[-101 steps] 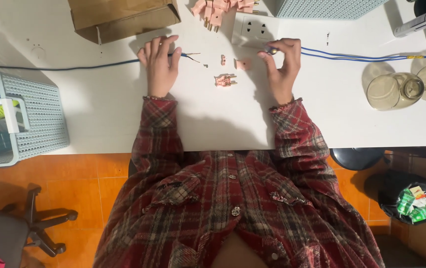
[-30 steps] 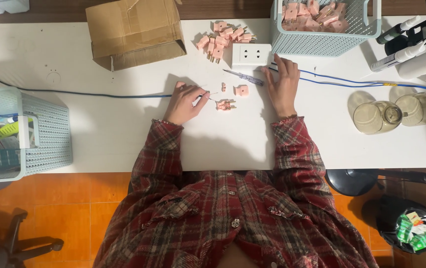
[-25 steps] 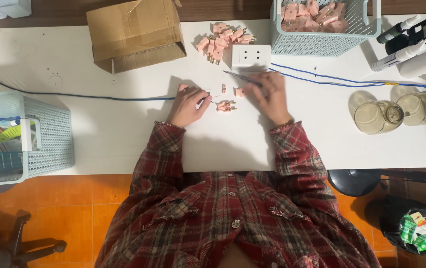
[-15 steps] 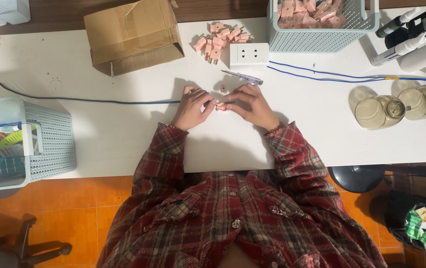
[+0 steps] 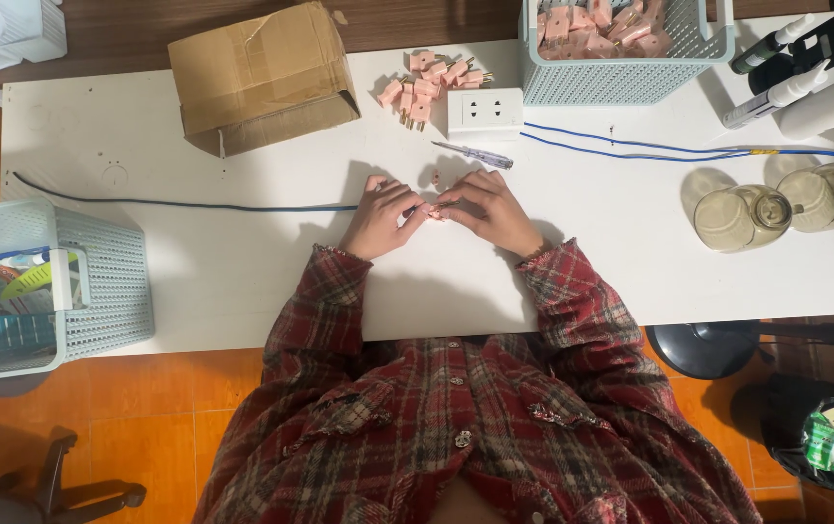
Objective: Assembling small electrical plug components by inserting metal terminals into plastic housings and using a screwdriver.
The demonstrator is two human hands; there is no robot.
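Note:
My left hand (image 5: 378, 215) and my right hand (image 5: 488, 207) meet at the middle of the white table (image 5: 194, 262). Between their fingertips they pinch a small pink plug part (image 5: 430, 210), mostly hidden by the fingers. A second small pink piece (image 5: 435, 179) lies just beyond my hands. The end of the blue cable (image 5: 184, 204) runs in from the left up to my left hand. A screwdriver (image 5: 475, 153) lies on the table beyond my right hand, near a white socket block (image 5: 484, 112).
A pile of pink plugs (image 5: 429, 80) lies beside the socket block, and a cardboard box (image 5: 262, 78) stands at the back left. Pale mesh baskets sit at the back right (image 5: 631, 68) and left edge (image 5: 58, 281). Two glass jars (image 5: 776, 204) stand right.
My right hand let go of the screwdriver near the socket block and came back to the table's middle. Both hands have closed together on the pink plug part.

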